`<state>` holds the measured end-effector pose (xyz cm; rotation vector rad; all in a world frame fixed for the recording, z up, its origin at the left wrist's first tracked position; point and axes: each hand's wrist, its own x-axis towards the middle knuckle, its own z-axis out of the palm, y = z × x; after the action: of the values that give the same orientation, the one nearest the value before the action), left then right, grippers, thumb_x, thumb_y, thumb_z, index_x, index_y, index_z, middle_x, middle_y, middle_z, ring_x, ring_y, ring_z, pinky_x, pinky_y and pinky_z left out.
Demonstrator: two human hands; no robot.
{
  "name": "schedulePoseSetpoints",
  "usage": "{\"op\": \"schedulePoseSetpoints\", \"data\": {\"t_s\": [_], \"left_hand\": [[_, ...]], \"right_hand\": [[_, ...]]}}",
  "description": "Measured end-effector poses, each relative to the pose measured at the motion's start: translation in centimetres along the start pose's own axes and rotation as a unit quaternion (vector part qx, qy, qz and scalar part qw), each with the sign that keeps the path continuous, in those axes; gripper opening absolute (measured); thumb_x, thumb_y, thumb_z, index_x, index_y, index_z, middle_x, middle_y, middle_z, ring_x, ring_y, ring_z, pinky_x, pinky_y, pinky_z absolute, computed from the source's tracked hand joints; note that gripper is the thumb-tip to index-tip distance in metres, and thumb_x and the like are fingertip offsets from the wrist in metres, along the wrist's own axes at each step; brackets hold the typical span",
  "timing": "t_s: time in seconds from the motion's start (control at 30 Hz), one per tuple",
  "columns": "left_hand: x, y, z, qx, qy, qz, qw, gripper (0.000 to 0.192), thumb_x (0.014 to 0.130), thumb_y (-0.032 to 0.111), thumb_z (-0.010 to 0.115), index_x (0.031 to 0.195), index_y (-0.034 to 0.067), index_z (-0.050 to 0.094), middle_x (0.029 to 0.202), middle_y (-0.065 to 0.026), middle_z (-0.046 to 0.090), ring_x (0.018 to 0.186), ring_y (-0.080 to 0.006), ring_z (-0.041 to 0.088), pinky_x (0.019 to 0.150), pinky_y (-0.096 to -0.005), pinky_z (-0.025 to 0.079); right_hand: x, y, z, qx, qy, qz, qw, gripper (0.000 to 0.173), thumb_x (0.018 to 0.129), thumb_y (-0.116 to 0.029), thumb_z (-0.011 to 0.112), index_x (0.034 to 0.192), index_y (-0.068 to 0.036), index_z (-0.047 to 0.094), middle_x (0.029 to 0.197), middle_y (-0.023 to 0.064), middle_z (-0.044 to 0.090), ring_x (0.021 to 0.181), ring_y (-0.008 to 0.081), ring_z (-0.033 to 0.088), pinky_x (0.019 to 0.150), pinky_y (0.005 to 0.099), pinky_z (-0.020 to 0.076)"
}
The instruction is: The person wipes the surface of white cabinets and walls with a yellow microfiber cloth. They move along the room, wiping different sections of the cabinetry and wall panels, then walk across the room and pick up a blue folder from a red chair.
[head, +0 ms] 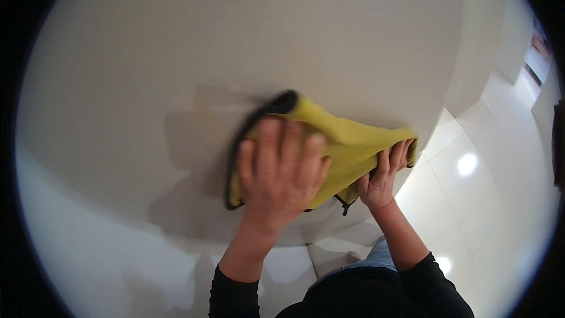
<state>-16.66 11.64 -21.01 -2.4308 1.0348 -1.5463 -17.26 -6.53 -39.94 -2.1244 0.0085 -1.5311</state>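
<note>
A yellow-green cloth with a dark edging (348, 145) is spread against a pale, smooth surface (309, 44). My left hand (280, 163) lies over the cloth's left part with its fingers spread, pressing it flat; the hand is slightly blurred. At the cloth's right end, my right hand (384, 174) has its fingers on the lower edge, the fingertips partly in a fold. A small dark loop or tag hangs from the cloth's lower edge between the hands. The hands cast shadows on the pale surface to the left.
The pale surface ends in an edge at the right, beyond which lies a glossy tiled floor (459, 203) with light reflections. Pale panels (476, 48) stand at the upper right. A dark object (559, 145) shows at the far right rim.
</note>
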Motion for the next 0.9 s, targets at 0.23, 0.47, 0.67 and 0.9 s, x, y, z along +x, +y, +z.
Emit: {"op": "schedulePoseSetpoints", "data": {"t_s": [0.23, 0.47, 0.67, 0.9], "left_hand": [[3.4, 3.1, 4.8, 0.073, -0.057, 0.17, 0.981, 0.049, 0.09, 0.048, 0.069, 0.136, 0.033, 0.063, 0.148, -0.0011, 0.054, 0.141, -0.0249, 0.046, 0.117, -0.048, 0.031], [8.5, 5.1, 2.6, -0.002, 0.005, 0.144, 0.99, 0.058, 0.088, 0.038, 0.073, 0.143, 0.026, 0.06, 0.156, -0.0036, 0.048, 0.147, -0.0279, 0.039, 0.119, -0.0482, 0.03], [9.4, 5.7, 0.3, 0.004, 0.001, 0.13, 0.991, 0.057, 0.091, 0.037, 0.069, 0.146, 0.025, 0.057, 0.157, -0.0042, 0.047, 0.148, -0.0263, 0.039, 0.12, -0.0483, 0.028], [1.0, 2.7, -0.9, 0.024, -0.019, 0.036, 0.999, 0.027, 0.094, 0.032, 0.065, 0.12, 0.027, 0.068, 0.131, -0.0001, 0.06, 0.131, -0.0244, 0.049, 0.109, -0.0413, 0.033]], "right_hand": [[-5.4, 0.8, -0.7, 0.019, -0.16, 0.078, 0.984, 0.082, 0.09, -0.032, 0.073, 0.154, -0.002, 0.031, 0.163, 0.0372, 0.01, 0.15, 0.0597, 0.01, 0.118, 0.0682, 0.0131], [0.6, 3.3, -1.8, 0.02, -0.013, 0.082, 0.996, 0.08, 0.093, -0.029, 0.067, 0.158, -0.006, 0.026, 0.165, 0.0348, 0.008, 0.152, 0.0569, 0.008, 0.12, 0.0656, 0.0101], [3.2, 2.8, -2.4, 0.04, 0.048, 0.125, 0.99, 0.077, 0.092, -0.015, 0.06, 0.159, -0.006, 0.024, 0.168, 0.0306, 0.006, 0.154, 0.0528, 0.005, 0.122, 0.0619, 0.0062], [1.3, 2.0, -4.9, 0.006, -0.1, 0.017, 0.995, 0.074, 0.087, -0.033, 0.075, 0.148, -0.005, 0.044, 0.164, 0.031, 0.013, 0.15, 0.058, 0.01, 0.119, 0.0661, 0.0153]]}}
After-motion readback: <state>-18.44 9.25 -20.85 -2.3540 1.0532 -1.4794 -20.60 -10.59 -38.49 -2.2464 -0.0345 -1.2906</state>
